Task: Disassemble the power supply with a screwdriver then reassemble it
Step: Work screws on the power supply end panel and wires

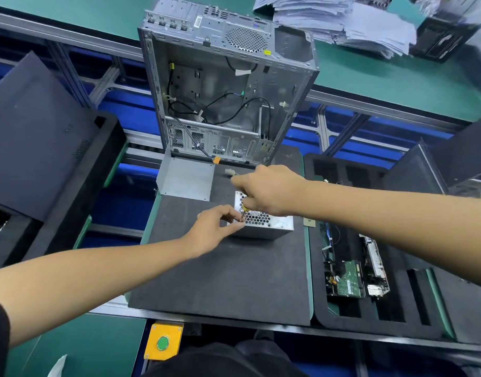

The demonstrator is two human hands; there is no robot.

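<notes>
The silver power supply [263, 223], with a honeycomb grille on top, sits on a dark foam mat [228, 281]. My right hand [272, 190] grips a yellow-handled screwdriver [243, 212] above the supply's near-left corner; most of the handle is hidden in the fist. My left hand [220, 227] pinches at the screwdriver's tip by that corner, thumb and fingers curled. What sits between those fingertips is too small to tell. A grey metal cover plate [185, 179] lies on the mat, behind and left of the supply.
An open, gutted computer case [228, 91] stands at the mat's far edge, loose black cables inside. A black foam tray [369, 268] with circuit boards lies to the right. Dark panels [38, 131] lean at left. A yellow box with a green button [163, 342] sits near me.
</notes>
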